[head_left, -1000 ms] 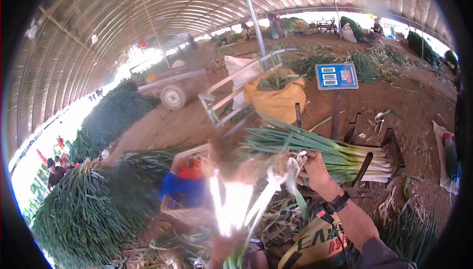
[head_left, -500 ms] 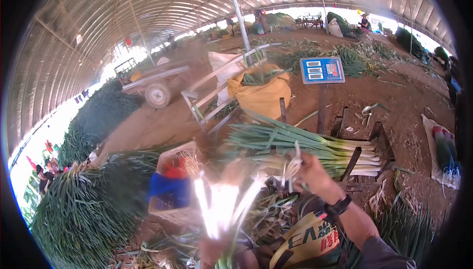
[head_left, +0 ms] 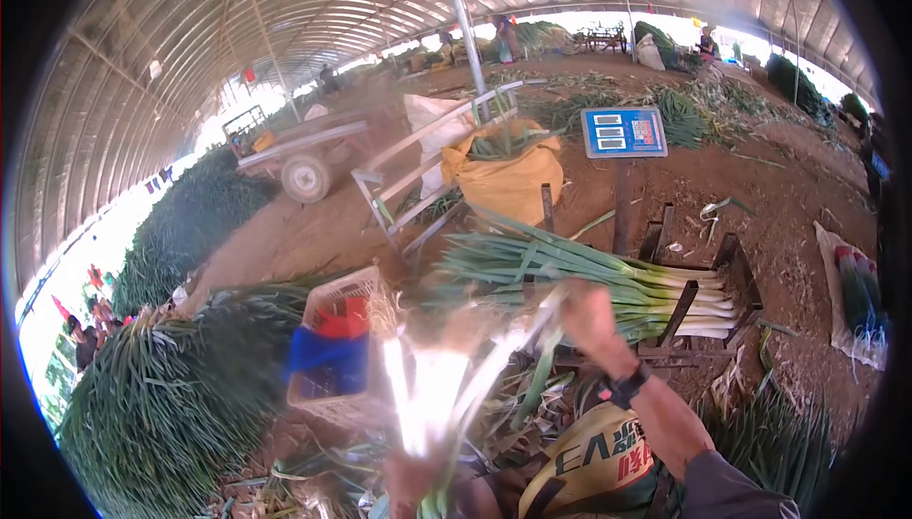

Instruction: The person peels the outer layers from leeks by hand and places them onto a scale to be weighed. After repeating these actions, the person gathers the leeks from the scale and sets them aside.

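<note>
My left hand [head_left: 410, 477] is low in the middle, blurred, closed around a few green onions [head_left: 432, 396]; their white stalks point up and are washed out by glare. My right hand [head_left: 589, 318], smeared by motion, is closed on a loose strip of green onion leaf [head_left: 540, 372] that hangs down from it toward the bunch. Its fingertips are not sharp. Just behind my right hand, a pile of trimmed green onions [head_left: 608, 277] lies in a dark metal rack [head_left: 746, 293], white ends to the right.
A blue scale display [head_left: 624, 132] stands behind the rack. Left are a crate [head_left: 328, 412] with blue and red items and a big heap of green onions [head_left: 161, 415]. A yellow sack [head_left: 508, 182], a metal-framed cart [head_left: 404, 163] and a printed sack [head_left: 589, 457] over my lap are near.
My right hand has moved slightly left and up, and a green leaf now hangs below it. My left hand and its green onions stay nearly in place.
</note>
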`<state>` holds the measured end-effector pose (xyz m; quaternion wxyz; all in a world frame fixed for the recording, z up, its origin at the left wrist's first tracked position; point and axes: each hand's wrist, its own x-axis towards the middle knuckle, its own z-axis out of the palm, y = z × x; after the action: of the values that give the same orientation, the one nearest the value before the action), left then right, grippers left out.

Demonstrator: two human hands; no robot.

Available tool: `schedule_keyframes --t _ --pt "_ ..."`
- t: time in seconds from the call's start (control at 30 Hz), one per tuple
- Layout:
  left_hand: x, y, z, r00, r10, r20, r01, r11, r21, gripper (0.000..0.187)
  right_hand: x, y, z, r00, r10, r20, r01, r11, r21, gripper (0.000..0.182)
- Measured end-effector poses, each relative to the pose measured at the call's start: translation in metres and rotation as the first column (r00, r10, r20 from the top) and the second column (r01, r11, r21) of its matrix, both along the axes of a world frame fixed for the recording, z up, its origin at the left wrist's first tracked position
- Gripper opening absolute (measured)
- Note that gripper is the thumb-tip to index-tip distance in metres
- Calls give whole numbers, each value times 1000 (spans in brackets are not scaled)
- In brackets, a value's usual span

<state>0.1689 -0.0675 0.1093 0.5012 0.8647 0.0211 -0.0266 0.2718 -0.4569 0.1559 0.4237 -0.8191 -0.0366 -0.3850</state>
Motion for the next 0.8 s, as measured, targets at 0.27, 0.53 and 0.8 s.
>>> schedule_keyframes --t 0.27,0.53,0.8 --pt "-5 -11 24 998 -55 30 55 998 17 46 -9 -49 60 997 -72 -19 73 904 420 18" --pt "-3 -3 12 1000 26 14 -26 999 27 44 -53 -63 74 758 647 -83 -565 715 411 33" --pt "-5 -14 20 999 23 22 -26 992 122 52 -47 42 51 920 213 -330 -330 874 -357 43"
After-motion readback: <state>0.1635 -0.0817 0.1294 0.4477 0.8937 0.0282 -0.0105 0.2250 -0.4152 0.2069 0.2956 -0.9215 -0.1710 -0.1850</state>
